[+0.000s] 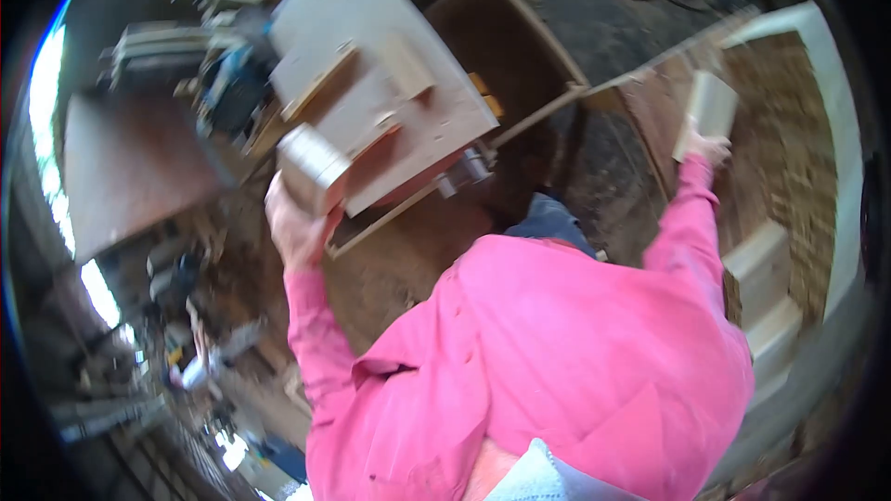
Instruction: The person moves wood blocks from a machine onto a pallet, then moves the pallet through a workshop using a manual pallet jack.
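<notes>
In the head view, the camera looks steeply down over a pink shirt, and the picture is blurred and tilted. The left hand is raised at the end of its pink sleeve, and its grip is wrapped around a pale wooden block, with the fingers pressed on the block's lower part. This block is held up in front of the edge of a machine counter, a flat board with some wooden strips lying on it.

The right hand is stretched far out to the other side. Its grip pinches the lower end of a second block, a flat pale piece that stands nearly upright, above a surface covered with sawdust. A white frame borders this surface, and stacked pale planks lie lower on the same side.

Both pieces look like cut, dry wood: stiff, rather light, not fragile, and rough enough not to slip easily. It seems best to hold each one across its short sides, as the hands do. The corners may be sharp or splintery.

Between the two arms there is open dark floor and an empty wooden box. On the left side, tools and clutter stand close, so room is narrower there.
</notes>
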### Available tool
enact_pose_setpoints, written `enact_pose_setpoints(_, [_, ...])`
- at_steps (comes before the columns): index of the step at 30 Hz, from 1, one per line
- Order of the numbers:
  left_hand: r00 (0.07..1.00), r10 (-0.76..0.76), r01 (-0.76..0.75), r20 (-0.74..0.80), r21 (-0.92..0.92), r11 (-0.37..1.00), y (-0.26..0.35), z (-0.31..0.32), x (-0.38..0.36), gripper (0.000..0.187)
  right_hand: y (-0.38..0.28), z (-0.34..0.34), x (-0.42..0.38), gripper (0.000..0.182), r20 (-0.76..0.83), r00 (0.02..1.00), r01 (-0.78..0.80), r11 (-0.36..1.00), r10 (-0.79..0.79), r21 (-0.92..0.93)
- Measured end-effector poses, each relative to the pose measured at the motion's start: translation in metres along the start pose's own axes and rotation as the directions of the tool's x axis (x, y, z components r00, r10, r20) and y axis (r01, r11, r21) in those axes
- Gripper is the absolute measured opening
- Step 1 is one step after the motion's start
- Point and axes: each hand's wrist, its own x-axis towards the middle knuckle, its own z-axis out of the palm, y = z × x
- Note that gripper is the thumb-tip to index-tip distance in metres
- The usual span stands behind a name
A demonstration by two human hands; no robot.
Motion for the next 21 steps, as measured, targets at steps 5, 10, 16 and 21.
enact_pose_setpoints(5, [0.966, 0.245, -0.255, 0.077, 0.171, 0.952, 0.007, 0.015, 0.071, 0.103, -0.025, -0.003, -0.013, 0.131, -0.201, 0.932, 0.348, 0.900, -0.302, 0.262])
enact_pose_setpoints(10, [0.939, 0.228, -0.292, 0.258, 0.248, 0.924, 0.013, 0.038, 0.123, 0.103, -0.191, -0.120, -0.157, 0.095, -0.559, 0.268, 0.874, -0.046, -0.784, 0.483])
enact_pose_setpoints(16, [0.898, 0.249, -0.360, 0.362, 0.280, 0.890, 0.001, 0.062, 0.142, 0.115, -0.312, -0.183, -0.351, 0.105, -0.530, -0.377, 0.653, -0.624, -0.759, 0.430])
enact_pose_setpoints(21, [0.931, 0.152, -0.096, 0.333, -0.179, 0.979, -0.025, 0.042, 0.133, 0.114, -0.351, -0.177, -0.437, 0.115, -0.122, -0.645, 0.686, -0.642, -0.754, 0.341])
